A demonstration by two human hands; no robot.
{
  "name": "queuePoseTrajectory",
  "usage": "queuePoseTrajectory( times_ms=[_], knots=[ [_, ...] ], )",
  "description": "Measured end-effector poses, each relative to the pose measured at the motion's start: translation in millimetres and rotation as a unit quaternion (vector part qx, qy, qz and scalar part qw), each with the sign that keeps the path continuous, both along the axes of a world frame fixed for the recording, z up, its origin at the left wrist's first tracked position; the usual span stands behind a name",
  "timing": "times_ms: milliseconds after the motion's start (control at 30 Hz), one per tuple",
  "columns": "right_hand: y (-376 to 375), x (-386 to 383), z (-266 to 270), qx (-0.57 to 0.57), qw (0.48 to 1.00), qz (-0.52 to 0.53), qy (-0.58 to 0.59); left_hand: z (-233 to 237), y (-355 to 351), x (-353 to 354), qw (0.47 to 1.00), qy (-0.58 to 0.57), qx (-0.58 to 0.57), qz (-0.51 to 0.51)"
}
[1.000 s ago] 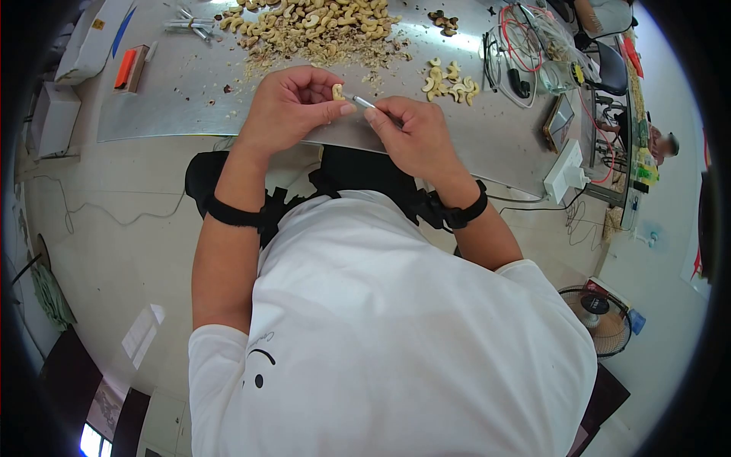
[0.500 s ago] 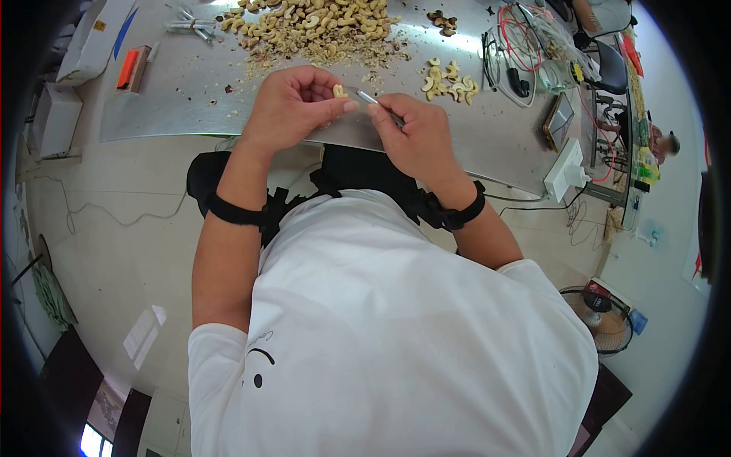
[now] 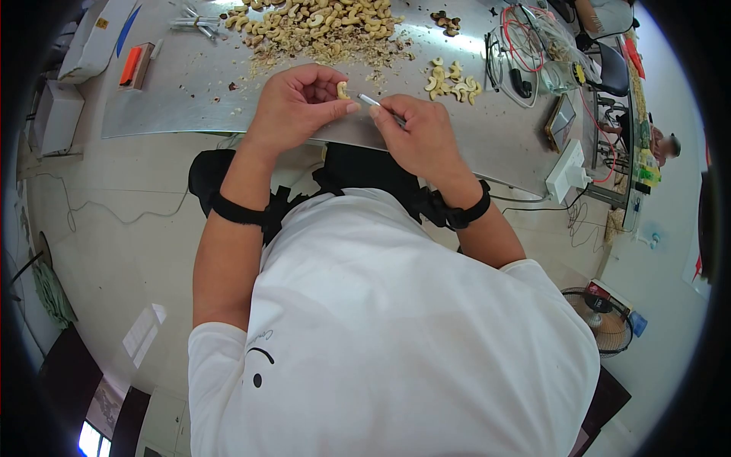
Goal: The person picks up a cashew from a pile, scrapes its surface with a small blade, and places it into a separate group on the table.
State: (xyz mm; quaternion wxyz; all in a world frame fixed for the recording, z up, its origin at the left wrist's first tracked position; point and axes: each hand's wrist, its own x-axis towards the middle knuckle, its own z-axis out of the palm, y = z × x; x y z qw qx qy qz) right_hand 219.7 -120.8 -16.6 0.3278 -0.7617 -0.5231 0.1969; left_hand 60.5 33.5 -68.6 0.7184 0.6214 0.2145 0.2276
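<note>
Over the near edge of the metal table (image 3: 183, 107), my left hand (image 3: 301, 103) pinches a cashew (image 3: 342, 90) between thumb and fingertips. My right hand (image 3: 419, 129) is closed round a slim silver-handled knife (image 3: 370, 100), its thin tip pointing left at the cashew. Whether the tip touches the nut is too small to tell. Beyond my hands lies a big heap of cashews (image 3: 327, 23) with crumbs and skin bits (image 3: 327, 55) along its near side. A smaller group of pale cashews (image 3: 453, 82) is to the right, and a few dark pieces (image 3: 445, 23) lie farther back.
Silver tools (image 3: 196, 23) and an orange-and-black box (image 3: 135, 67) lie at the left. On the right are tangled cables (image 3: 518, 46), a glass jar (image 3: 558, 76), a phone-like device (image 3: 561, 122) and a white power strip (image 3: 567, 169). Another person (image 3: 664, 143) is at far right.
The knife tip has drawn slightly back from the cashew, and the cashew is turned a little more upright. Both hands stay in nearly the same place; the whole view has shifted slightly.
</note>
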Motion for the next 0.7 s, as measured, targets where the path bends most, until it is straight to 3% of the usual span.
queuePoseTrajectory(
  times_ms=[367, 700],
  knots=[
    [-3, -6, -9, 0.044, 0.998, -0.008, -0.048, 8, 1, 1, 0.998, 0.061, 0.022, 0.004],
    [-2, -6, -14, 0.057, 0.998, -0.023, -0.019, 2, 0, 0, 1.000, -0.013, -0.011, 0.014]
  ],
)
